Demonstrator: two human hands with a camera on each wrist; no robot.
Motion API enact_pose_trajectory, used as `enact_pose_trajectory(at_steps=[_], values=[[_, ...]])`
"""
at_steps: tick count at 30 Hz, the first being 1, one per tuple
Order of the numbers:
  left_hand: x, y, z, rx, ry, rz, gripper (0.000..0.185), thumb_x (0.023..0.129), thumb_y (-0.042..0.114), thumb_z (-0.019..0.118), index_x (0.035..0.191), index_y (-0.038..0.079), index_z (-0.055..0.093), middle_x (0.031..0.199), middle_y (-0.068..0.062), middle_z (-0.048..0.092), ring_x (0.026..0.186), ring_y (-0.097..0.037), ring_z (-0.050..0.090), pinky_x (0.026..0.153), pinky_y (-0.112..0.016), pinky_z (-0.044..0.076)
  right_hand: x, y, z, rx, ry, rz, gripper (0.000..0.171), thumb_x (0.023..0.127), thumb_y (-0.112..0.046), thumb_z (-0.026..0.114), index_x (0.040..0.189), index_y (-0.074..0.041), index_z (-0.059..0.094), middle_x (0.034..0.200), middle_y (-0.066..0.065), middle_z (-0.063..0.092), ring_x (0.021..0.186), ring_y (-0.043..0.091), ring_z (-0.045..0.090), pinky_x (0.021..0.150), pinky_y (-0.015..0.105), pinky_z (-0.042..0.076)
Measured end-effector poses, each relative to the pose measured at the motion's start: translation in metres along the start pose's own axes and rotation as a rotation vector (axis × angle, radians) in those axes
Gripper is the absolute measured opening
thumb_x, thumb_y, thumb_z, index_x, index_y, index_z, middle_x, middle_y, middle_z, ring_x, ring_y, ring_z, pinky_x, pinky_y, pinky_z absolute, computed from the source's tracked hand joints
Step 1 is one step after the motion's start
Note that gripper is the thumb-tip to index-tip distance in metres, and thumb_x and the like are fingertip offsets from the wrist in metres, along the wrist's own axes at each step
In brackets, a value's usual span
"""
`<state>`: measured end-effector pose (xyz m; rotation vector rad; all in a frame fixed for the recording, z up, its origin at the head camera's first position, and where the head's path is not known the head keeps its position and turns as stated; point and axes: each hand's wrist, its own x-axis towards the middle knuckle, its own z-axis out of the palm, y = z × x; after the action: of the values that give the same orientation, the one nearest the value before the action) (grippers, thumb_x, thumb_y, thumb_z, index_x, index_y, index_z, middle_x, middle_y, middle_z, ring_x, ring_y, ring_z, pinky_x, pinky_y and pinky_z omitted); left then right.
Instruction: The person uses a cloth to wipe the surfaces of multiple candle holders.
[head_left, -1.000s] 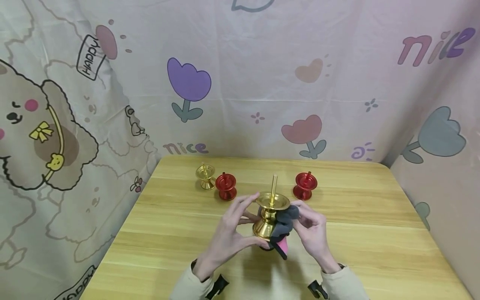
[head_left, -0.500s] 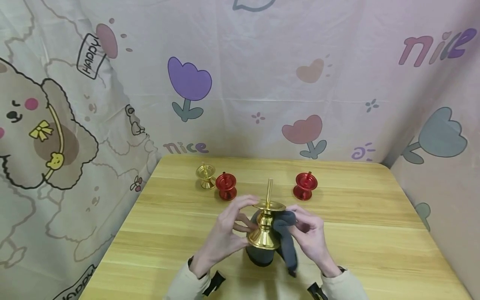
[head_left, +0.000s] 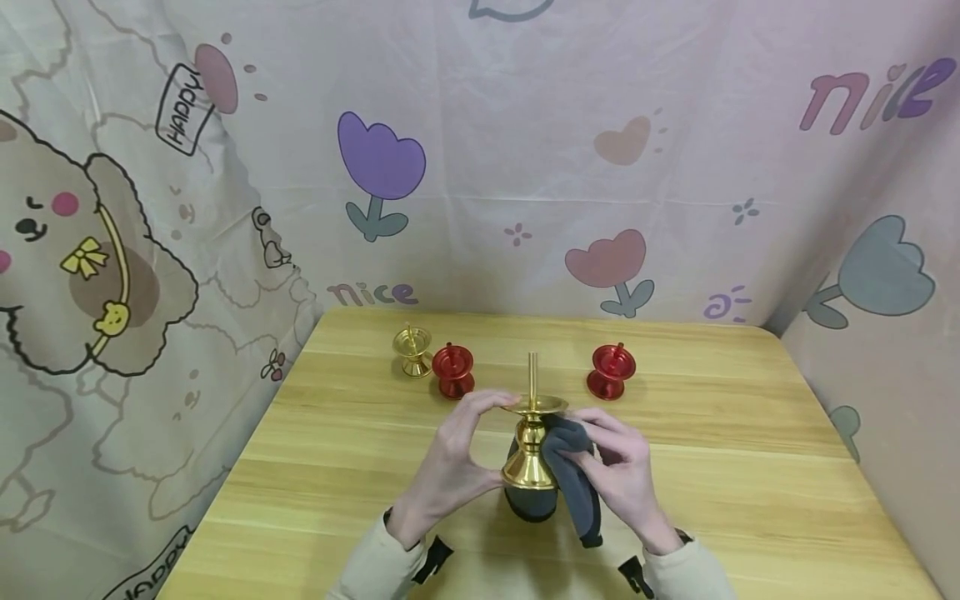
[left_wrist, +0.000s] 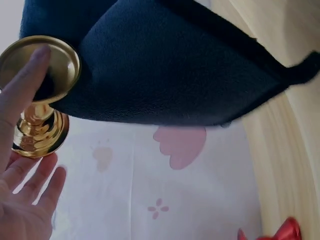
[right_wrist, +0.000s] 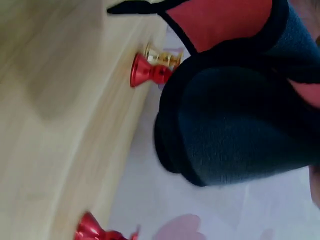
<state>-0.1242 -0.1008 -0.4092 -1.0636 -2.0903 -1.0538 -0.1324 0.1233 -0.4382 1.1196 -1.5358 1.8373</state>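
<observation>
A gold candle holder (head_left: 528,473) with a spike on top is held above the table by my left hand (head_left: 448,467). The thumb is at its base and the fingers are at the dish rim. In the left wrist view the thumb lies against the hollow underside of the gold base (left_wrist: 62,55). A dark grey cloth (head_left: 576,492) is pinched in my right hand (head_left: 624,471) against the holder's stem. Part of the cloth wraps behind the holder, and one end hangs down. Its pink side (right_wrist: 225,22) shows in the right wrist view.
Toward the back left of the wooden table (head_left: 330,467) stand a small gold candle holder (head_left: 414,354) and a red one (head_left: 453,371). Another red candle holder (head_left: 611,372) is at the back right. A printed curtain (head_left: 487,167) hangs behind the table.
The gold candle holder has shifted slightly left and its tilt has changed, with the left hand still gripping it. The cloth's end has swung down, hiding its pink side in the head view.
</observation>
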Motion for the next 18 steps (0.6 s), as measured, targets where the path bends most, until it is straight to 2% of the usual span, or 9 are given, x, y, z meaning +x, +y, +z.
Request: enact_pose_trajectory(at_steps=[2, 4, 7, 10, 14, 16, 18], values=[[0.0002, -0.0003, 0.0001, 0.055, 0.000, 0.013, 0.091, 0.052, 0.009, 0.098, 0.130, -0.004, 0.053, 0.129, -0.015, 0.063, 0.121, -0.027, 0.060, 0.116, -0.027, 0.042, 0.0012, 0.0014, 0.0016, -0.111, 0.006, -0.092, 0.021, 0.088, 0.008, 0.070, 0.109, 0.012, 0.072, 0.115, 0.015, 0.072, 0.113, 0.015, 0.068, 0.096, 0.020, 0.055], [0.0002, 0.0000, 0.0002, 0.112, -0.001, 0.025, 0.089, 0.053, 0.009, 0.098, 0.129, -0.004, 0.053, 0.129, -0.016, 0.063, 0.120, -0.028, 0.060, 0.117, -0.024, 0.041, 0.0013, 0.0022, 0.0032, -0.209, 0.015, -0.162, 0.021, 0.092, 0.000, 0.069, 0.109, 0.013, 0.072, 0.115, 0.019, 0.072, 0.115, 0.016, 0.068, 0.099, 0.021, 0.054], [-0.0002, 0.0009, 0.0005, 0.167, -0.004, 0.044, 0.089, 0.052, 0.010, 0.098, 0.128, -0.004, 0.054, 0.129, -0.016, 0.063, 0.120, -0.028, 0.061, 0.118, -0.023, 0.039, 0.0001, 0.0021, 0.0045, -0.282, 0.021, -0.189, 0.023, 0.094, -0.003, 0.068, 0.110, 0.012, 0.072, 0.115, 0.021, 0.071, 0.118, 0.017, 0.067, 0.102, 0.021, 0.053], [-0.0007, 0.0011, 0.0011, 0.154, -0.003, 0.055, 0.092, 0.051, 0.013, 0.099, 0.129, -0.004, 0.053, 0.130, -0.016, 0.063, 0.122, -0.029, 0.060, 0.118, -0.025, 0.039, -0.0023, 0.0018, 0.0038, -0.174, 0.018, -0.084, 0.020, 0.089, 0.010, 0.068, 0.108, 0.012, 0.073, 0.116, 0.015, 0.072, 0.113, 0.014, 0.068, 0.095, 0.019, 0.056], [-0.0011, -0.0005, 0.0043, 0.025, 0.036, 0.080, 0.096, 0.049, 0.015, 0.100, 0.129, -0.008, 0.053, 0.129, -0.019, 0.062, 0.122, -0.031, 0.060, 0.116, -0.031, 0.043, -0.0059, 0.0009, 0.0003, 0.040, 0.031, 0.146, 0.039, 0.076, 0.030, 0.061, 0.103, 0.006, 0.075, 0.114, 0.001, 0.073, 0.105, 0.007, 0.069, 0.086, 0.016, 0.058], [-0.0009, -0.0012, 0.0070, -0.046, 0.066, 0.096, 0.095, 0.050, 0.014, 0.100, 0.128, -0.010, 0.052, 0.129, -0.020, 0.062, 0.122, -0.030, 0.060, 0.114, -0.031, 0.045, -0.0068, 0.0000, -0.0014, 0.104, 0.024, 0.229, 0.048, 0.075, 0.033, 0.056, 0.106, 0.001, 0.076, 0.114, -0.002, 0.073, 0.104, 0.005, 0.069, 0.086, 0.017, 0.058], [-0.0010, -0.0017, 0.0094, -0.093, 0.089, 0.103, 0.092, 0.052, 0.011, 0.099, 0.128, -0.011, 0.051, 0.129, -0.021, 0.062, 0.122, -0.030, 0.060, 0.113, -0.031, 0.047, -0.0072, -0.0011, -0.0028, 0.116, 0.011, 0.293, 0.050, 0.078, 0.031, 0.055, 0.107, -0.004, 0.076, 0.113, -0.006, 0.073, 0.102, 0.003, 0.068, 0.085, 0.015, 0.056]])
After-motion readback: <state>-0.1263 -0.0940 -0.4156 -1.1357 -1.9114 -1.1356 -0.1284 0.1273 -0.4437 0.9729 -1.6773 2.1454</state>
